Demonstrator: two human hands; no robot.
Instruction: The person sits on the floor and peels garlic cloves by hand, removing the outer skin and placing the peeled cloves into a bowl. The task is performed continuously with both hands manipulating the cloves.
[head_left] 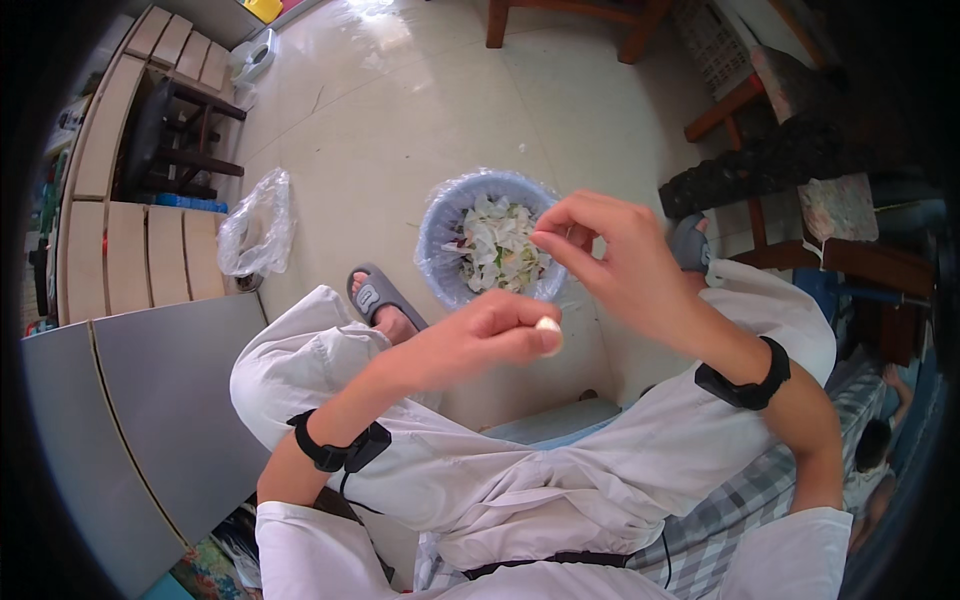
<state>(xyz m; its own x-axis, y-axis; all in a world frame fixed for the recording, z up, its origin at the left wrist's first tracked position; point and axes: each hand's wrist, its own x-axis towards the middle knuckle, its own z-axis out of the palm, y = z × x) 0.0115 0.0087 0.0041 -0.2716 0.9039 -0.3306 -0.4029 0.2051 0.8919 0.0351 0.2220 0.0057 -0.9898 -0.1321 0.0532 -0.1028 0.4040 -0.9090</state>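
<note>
Grip of left hand (478, 336) narrow, pinching white clove (548, 325), long axis unclear; right hand (622, 247) pinched, cannot tell whether holding anything, beyond clove, over bin's (434, 238) right side.

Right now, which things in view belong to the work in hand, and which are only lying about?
Seemingly in use:
small pale piece, held in the left fingers
lined blue bin
pale scraps inside it

Apparently just lying about:
clear plastic bag on the floor
dark stool at the left
</note>
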